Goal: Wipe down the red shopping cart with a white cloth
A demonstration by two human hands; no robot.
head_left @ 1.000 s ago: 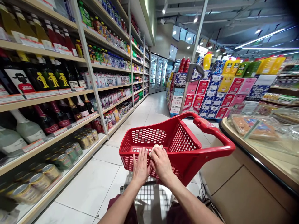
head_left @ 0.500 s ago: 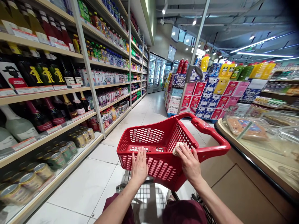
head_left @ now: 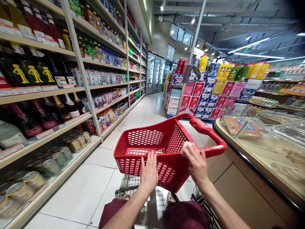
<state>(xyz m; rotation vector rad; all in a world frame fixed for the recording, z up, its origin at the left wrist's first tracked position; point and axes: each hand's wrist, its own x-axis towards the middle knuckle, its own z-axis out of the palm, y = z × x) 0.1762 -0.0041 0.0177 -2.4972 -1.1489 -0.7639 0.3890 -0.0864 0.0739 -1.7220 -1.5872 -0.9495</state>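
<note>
A red plastic shopping cart (head_left: 147, 140) with perforated basket walls stands across in front of me, its handle (head_left: 214, 148) toward the right. My left hand (head_left: 149, 171) lies flat against the basket's near side, fingers straight and their tips at the rim. At the rim's right end, by the start of the handle, my right hand (head_left: 197, 162) presses a crumpled whitish cloth (head_left: 187, 149) against the red plastic. The fingers cover part of the cloth. The basket holds nothing that I can see.
Shelves of bottles and cans (head_left: 51, 165) line the left side. A glass-covered food counter (head_left: 238, 152) stands close on the right. Ahead are stacked drink cartons (head_left: 197, 95) beside a metal post, with glass-door fridges (head_left: 156, 71) farther back. Pale tiles (head_left: 78, 187) cover the floor.
My right hand with the cloth has shifted a little along the rim toward the handle. My left hand has slid slightly right along the basket's side. The whole view has shifted slightly.
</note>
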